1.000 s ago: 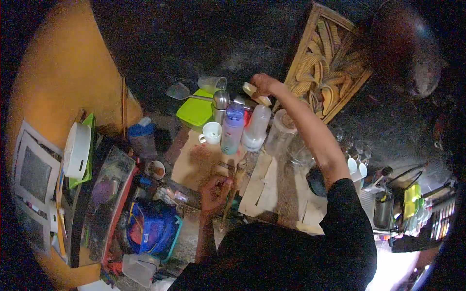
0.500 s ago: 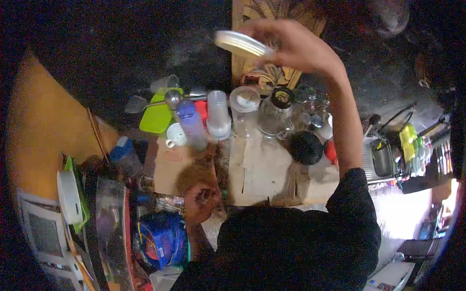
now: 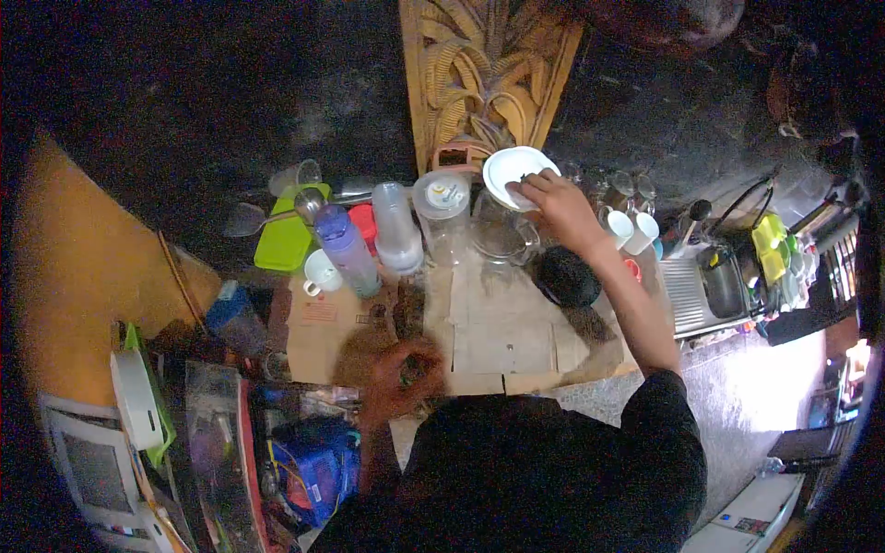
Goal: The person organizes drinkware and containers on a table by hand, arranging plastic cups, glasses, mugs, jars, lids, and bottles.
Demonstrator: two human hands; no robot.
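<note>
My right hand (image 3: 553, 203) is closed on the edge of a round white lid (image 3: 507, 175), tilted above the glass blender jar (image 3: 502, 241) at the back of the table. Whether the lid touches the jar cannot be made out. To its left stands a clear container (image 3: 447, 226) with a printed lid. My left hand (image 3: 403, 380), fingers curled and dim, hovers by the table's front edge; anything inside it is hidden. Ahead of it are a purple-capped bottle (image 3: 348, 251), a white cup (image 3: 322, 274) and clear stacked plastic cups (image 3: 396, 230).
Brown cardboard (image 3: 502, 346) covers the table. A black round object (image 3: 567, 276) sits right of the jar, near white mugs (image 3: 641, 232). Further right is a sink (image 3: 724, 286). A green board (image 3: 284, 235) lies at the back left; a carved wooden panel (image 3: 489, 83) rises behind.
My right hand has come down and toward the table with the white lid, which now faces me. My left hand has shifted slightly right. The view has moved a little.
</note>
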